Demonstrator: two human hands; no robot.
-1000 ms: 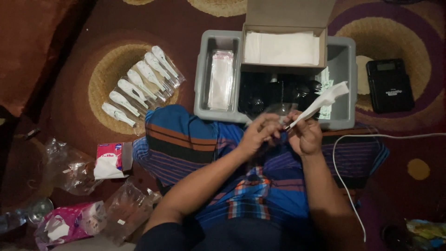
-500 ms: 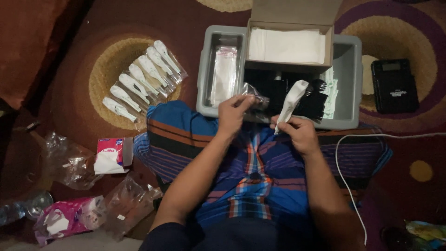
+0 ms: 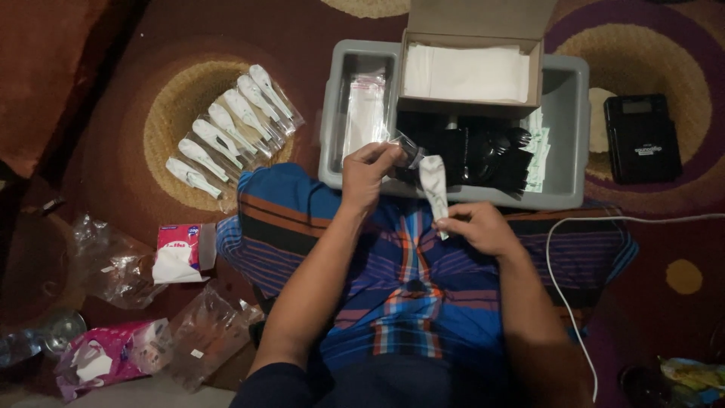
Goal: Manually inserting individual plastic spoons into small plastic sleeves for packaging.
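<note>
My right hand (image 3: 479,227) rests on my lap and grips the lower end of a white wrapped cutlery bundle (image 3: 434,183), which stands tilted upward. My left hand (image 3: 368,174) is raised at the near rim of the grey tub (image 3: 565,198) and pinches a clear plastic sleeve (image 3: 408,149) beside the top of the bundle. Inside the tub lie a stack of clear sleeves (image 3: 365,113), a pile of black plastic cutlery (image 3: 483,155) and an open cardboard box of white napkins (image 3: 467,72).
Several finished wrapped packs (image 3: 230,128) lie in a row on the carpet to the left. Crumpled plastic bags (image 3: 113,257), a tissue pack (image 3: 177,249) and a pink bag (image 3: 102,355) sit at lower left. A black device (image 3: 642,140) and a white cable (image 3: 574,242) are to the right.
My hands have separated: the left moved up to the tub rim with a clear sleeve, the right lowered toward my lap, swinging the white bundle from slanting right to nearly upright.
</note>
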